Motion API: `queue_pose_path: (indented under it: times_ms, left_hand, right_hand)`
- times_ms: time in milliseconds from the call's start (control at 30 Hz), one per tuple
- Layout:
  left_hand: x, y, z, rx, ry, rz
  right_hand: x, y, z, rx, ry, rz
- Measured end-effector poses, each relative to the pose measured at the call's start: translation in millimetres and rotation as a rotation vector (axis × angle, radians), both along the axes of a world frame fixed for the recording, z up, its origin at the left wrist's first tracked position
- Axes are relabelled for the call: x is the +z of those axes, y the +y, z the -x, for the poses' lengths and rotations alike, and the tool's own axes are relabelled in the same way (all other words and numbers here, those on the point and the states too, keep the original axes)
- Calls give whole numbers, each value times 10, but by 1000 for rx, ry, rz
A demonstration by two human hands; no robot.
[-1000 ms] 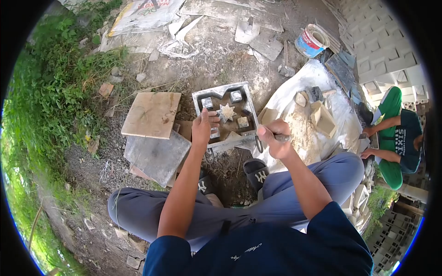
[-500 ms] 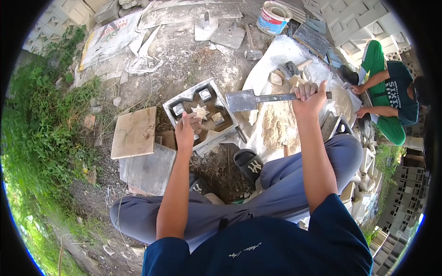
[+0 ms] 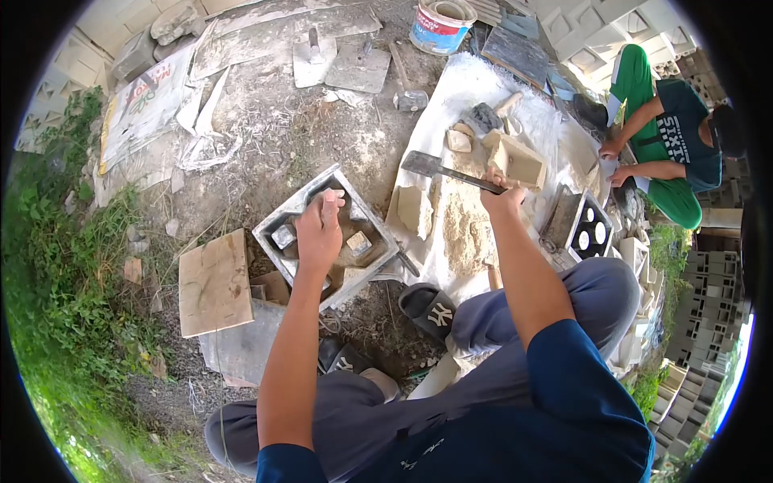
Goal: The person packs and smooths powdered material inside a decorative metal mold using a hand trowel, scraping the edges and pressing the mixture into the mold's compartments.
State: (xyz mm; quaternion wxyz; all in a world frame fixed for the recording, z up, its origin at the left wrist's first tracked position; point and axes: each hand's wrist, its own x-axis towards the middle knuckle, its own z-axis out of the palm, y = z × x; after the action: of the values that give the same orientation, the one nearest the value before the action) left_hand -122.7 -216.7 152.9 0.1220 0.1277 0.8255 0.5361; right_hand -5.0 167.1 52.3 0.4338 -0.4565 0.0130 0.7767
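A square metal mould (image 3: pixel 373 271) with small blocks inside sits on the ground in front of me, turned cornerwise. Over its upper part is my left hand (image 3: pixel 320 229), fingers bent downward; what they hold, if anything, is hidden. My right hand (image 3: pixel 502 197) is closed on the handle of a flat metal scraper (image 3: pixel 423 164), whose blade points left over the white sheet. Below the scraper lies a heap of pale powder (image 3: pixel 467 229). A pale hollow block (image 3: pixel 519 161) stands just beyond my right hand.
Wooden board (image 3: pixel 216 283) left of the mould; hammer (image 3: pixel 411 101), trowel (image 3: pixel 312 64) and paint bucket (image 3: pixel 441 28) farther away. A dark mould with round white parts (image 3: pixel 592 229) stands near my right knee. At the right, a person in green trousers (image 3: pixel 636 88) sits with both hands low.
The view has swung right. The scraper was lifted, then turned so its blade points up-left over the sheet. My left hand has shifted to the mould's upper part, and the mould appears rotated.
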Motion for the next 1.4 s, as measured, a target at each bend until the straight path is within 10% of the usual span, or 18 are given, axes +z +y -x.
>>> queue_pose_path:
  times_ms: [233, 367, 533, 600, 667, 700, 767, 1400]
  left_hand:
    - [-164, -37, -158, -12, 316, 178]
    - [178, 111, -241, -81, 260, 330]
    - [996, 498, -81, -116, 486, 467]
    - [1410, 677, -327, -137, 469, 400]
    - [1463, 828, -542, -195, 491, 371]
    - [1520, 912, -587, -205, 525, 343]
    - [1467, 1024, -708, -298, 577, 379]
    - [862, 1636, -1429, -608, 652, 541]
  right_hand:
    - [418, 151, -295, 428, -668, 175]
    - [1321, 530, -246, 707, -529, -218]
    - [3726, 853, -643, 1407, -1157, -1434]
    - [4049, 1152, -805, 1232, -1303, -1739]
    - [4517, 1063, -1111, 778, -1926, -2986]
    - [4579, 906, -1377, 761, -1967, -2945]
    - [4549, 430, -1918, 1030, -1241, -1909]
    - [2244, 1417, -3892, 888, -1038, -1459]
